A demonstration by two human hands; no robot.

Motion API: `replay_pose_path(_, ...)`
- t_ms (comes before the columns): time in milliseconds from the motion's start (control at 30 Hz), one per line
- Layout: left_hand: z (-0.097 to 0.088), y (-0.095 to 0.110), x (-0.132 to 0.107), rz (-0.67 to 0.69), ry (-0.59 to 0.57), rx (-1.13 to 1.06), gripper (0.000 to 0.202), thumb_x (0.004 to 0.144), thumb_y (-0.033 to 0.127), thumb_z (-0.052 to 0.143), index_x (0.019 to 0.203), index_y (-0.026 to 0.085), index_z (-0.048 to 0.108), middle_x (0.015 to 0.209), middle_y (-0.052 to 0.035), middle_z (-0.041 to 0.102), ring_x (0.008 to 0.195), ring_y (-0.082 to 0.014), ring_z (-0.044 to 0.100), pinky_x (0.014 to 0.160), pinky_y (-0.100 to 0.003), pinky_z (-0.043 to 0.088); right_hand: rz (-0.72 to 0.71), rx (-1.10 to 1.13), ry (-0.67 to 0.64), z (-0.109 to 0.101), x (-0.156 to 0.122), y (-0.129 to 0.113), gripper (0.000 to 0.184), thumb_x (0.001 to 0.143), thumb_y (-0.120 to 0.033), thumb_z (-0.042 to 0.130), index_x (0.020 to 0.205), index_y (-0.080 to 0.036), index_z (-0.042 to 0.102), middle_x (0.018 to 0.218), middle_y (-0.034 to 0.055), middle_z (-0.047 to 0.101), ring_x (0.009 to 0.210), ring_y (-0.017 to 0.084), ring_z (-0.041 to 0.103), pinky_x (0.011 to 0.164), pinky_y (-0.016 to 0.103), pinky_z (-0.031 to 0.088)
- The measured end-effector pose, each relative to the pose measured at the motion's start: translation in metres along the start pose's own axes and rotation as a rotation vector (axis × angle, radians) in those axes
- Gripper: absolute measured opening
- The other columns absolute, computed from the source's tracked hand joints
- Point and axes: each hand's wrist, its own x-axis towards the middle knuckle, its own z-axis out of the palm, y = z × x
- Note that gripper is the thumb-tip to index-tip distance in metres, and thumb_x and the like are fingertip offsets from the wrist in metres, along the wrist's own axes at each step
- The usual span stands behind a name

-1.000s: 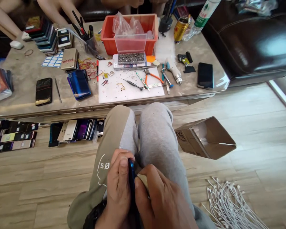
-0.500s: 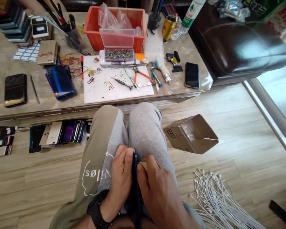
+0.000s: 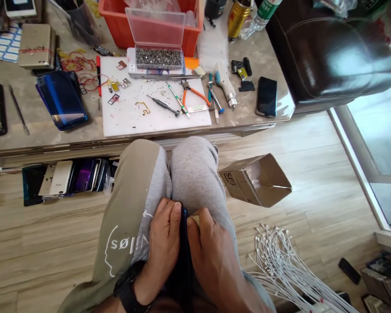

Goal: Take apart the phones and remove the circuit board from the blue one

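Above my lap, my left hand (image 3: pixel 164 239) is wrapped round a dark phone (image 3: pixel 184 250) with a blue edge, held on its side so only a narrow strip shows. The thumb lies along the phone's upper end. My right hand (image 3: pixel 211 256) is closed on the other side of the phone. Between its thumb and bent forefinger is a small pale yellowish piece (image 3: pixel 196 218), close against the phone's edge. What the piece is, and whether it touches the phone, I cannot tell. The lower part of the phone is in shadow between my wrists.
On the table, a white mat (image 3: pixel 124 115) bears a screwdriver (image 3: pixel 163 105), orange-handled pliers (image 3: pixel 195 93) and a clear box of screws (image 3: pixel 158 58). Blue phones (image 3: pixel 61 102) are stacked left. A cardboard box (image 3: pixel 241 182) and white cables (image 3: pixel 280 261) lie on the floor.
The view has shifted, so the table items sit higher and the left side has moved further left. Both hands keep the same hold on the phone and the pale piece.
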Motion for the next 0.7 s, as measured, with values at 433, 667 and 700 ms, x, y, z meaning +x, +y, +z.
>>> replay_pose_path(433, -0.001, -0.0048, 0.0003, 0.013, 0.009, -0.014, 0.039, 0.11, 0.034, 0.04, 0.073, 0.026, 0.051, 0.077, 0.0004, 0.054, 0.074, -0.0192, 0.052, 0.071, -0.034, 0.044, 0.018, -0.05, 0.007, 0.0046, 0.0063, -0.0067, 0.029, 0.105, -0.019, 0.04, 0.079, -0.024, 0.049, 0.055, -0.0003, 0.062, 0.047, 0.018, 0.063, 0.045, 0.03, 0.029)
replay_pose_path(667, -0.002, -0.0057, -0.0007, 0.021, 0.012, -0.014, 0.04, 0.11, 0.036, 0.04, 0.073, 0.025, 0.051, 0.077, -0.0001, 0.055, 0.074, -0.0197, 0.053, 0.068, -0.034, 0.044, 0.039, -0.062, 0.003, 0.0089, 0.0072, -0.0078, 0.025, 0.103, -0.015, 0.043, 0.08, -0.023, 0.049, 0.056, 0.0002, 0.063, 0.049, 0.018, 0.063, 0.047, 0.029, 0.028)
replay_pose_path(700, -0.0019, -0.0057, -0.0005, 0.022, 0.013, -0.012, 0.04, 0.11, 0.035, 0.04, 0.073, 0.025, 0.051, 0.077, 0.0, 0.055, 0.074, -0.0194, 0.053, 0.069, -0.034, 0.044, 0.039, -0.06, 0.008, 0.0095, 0.0077, -0.008, 0.025, 0.103, -0.016, 0.043, 0.08, -0.023, 0.049, 0.057, 0.0006, 0.063, 0.049, 0.018, 0.063, 0.047, 0.029, 0.028)
